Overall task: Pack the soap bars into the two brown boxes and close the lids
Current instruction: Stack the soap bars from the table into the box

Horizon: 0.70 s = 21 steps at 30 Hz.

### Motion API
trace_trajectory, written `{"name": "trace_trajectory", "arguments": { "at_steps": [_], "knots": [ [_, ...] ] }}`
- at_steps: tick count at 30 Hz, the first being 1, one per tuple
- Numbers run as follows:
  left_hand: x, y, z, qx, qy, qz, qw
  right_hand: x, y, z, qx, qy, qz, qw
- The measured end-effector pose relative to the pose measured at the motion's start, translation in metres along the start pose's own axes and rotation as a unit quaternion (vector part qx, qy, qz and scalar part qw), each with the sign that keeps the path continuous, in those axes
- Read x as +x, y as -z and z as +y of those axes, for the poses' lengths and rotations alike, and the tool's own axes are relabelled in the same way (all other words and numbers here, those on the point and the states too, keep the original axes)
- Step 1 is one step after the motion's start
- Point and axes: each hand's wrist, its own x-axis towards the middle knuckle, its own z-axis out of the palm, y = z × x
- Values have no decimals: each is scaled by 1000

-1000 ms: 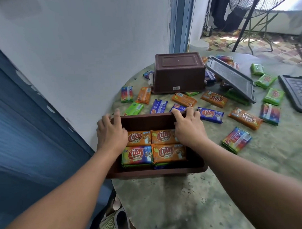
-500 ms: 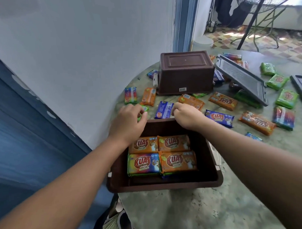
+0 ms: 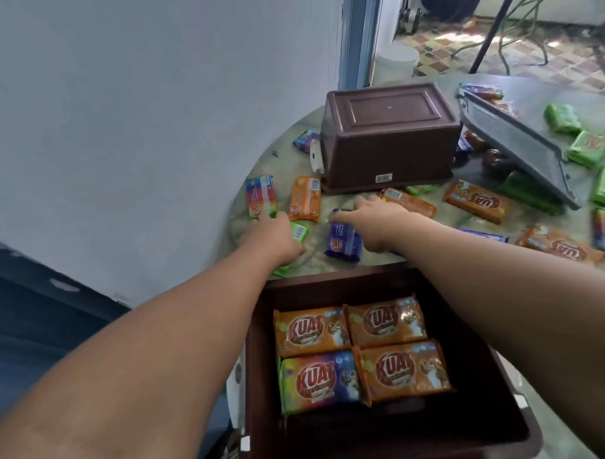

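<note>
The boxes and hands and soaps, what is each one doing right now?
near brown box: upright, open, four soap bars showing inside.
far brown box: upside down on the table.
grey lid: off, lying tilted on loose bars.
left hand: resting on a green soap bar.
right hand: gripping a blue soap bar.
orange soap bar: loose on the table, not packed.

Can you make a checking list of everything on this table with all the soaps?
Surface: round mottled green table.
Job's things: open brown plastic box holding four wrapped soap bars; second brown box upside down; loose bars scattered.
Clutter: grey lid propped on bars.
Hands: left hand on green soap bar; right hand on blue soap bar.
Cables: nothing seen.
Surroundings: white wall, tiled floor.
</note>
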Motion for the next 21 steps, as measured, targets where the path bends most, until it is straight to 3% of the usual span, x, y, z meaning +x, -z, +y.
{"name": "trace_trajectory", "arguments": {
  "at_steps": [5, 12, 21],
  "knots": [
    [17, -20, -1, 1, 22, -22, 1000, 20, -9, -11, -81, 10, -18, 997],
    [14, -23, 2, -29, 39, 10, 999, 26, -9, -12, -124, 57, 91, 986],
    [-12, 3, 8, -132, 16, 97, 986, -12, -1, -12, 84, 29, 242, 966]
  ]
}}
